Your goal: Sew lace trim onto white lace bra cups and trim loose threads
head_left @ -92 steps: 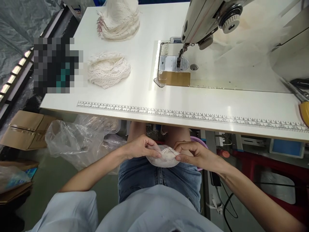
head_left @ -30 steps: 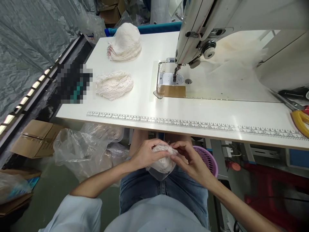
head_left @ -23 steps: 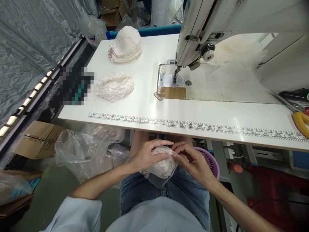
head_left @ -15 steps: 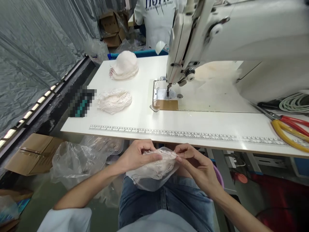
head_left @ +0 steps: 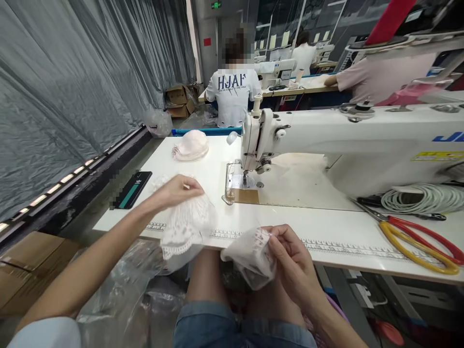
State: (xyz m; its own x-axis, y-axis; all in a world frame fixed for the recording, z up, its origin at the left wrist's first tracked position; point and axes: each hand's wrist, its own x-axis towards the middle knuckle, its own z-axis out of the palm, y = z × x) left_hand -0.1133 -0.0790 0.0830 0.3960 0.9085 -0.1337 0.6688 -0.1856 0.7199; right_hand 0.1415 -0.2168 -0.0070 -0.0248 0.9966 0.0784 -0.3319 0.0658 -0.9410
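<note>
My left hand is closed on a white lace piece, held up over the front left of the white sewing table. The lace hangs down past the table's edge. My right hand is closed on a second lace piece in clear plastic, just below the table's front edge, above my lap. The sewing machine stands on the table behind both hands, its needle beyond my left hand.
A stack of pale cups lies at the table's far left, a dark phone at its left edge. Scissors and a coiled cable lie right. Plastic bags and cardboard boxes sit on the floor left. Other people work behind.
My hands have separated: the left lifted one lace piece up over the table, the right kept the other low. The view tilted up, showing the room and other people.
</note>
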